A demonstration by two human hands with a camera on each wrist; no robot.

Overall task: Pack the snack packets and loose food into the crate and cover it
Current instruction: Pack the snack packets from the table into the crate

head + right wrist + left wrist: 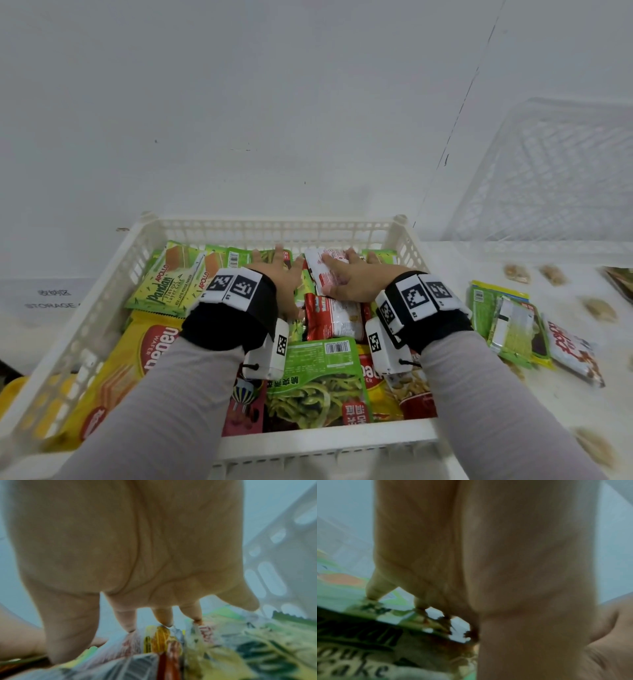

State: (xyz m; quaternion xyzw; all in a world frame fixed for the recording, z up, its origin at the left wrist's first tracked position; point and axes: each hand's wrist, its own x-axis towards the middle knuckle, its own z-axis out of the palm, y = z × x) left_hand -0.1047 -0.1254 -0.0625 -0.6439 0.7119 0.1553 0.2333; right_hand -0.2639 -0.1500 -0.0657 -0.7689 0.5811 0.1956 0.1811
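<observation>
A white slotted crate (274,229) in front of me is filled with snack packets: green pandan cake packs (164,284), a yellow wafer bag (137,353), a green vegetable pack (318,380). My left hand (277,274) lies flat with spread fingers on the green packets at the crate's far middle. Beside it, my right hand (346,277) presses flat on a white and red packet (320,270). In the wrist views the left fingertips (373,592) and right fingertips (164,619) touch wrappers, holding nothing.
To the right of the crate, green and red packets (513,325) and loose biscuits (599,308) lie on the white table (565,394). A second white crate (555,164) leans upturned at the back right. A wall stands just behind.
</observation>
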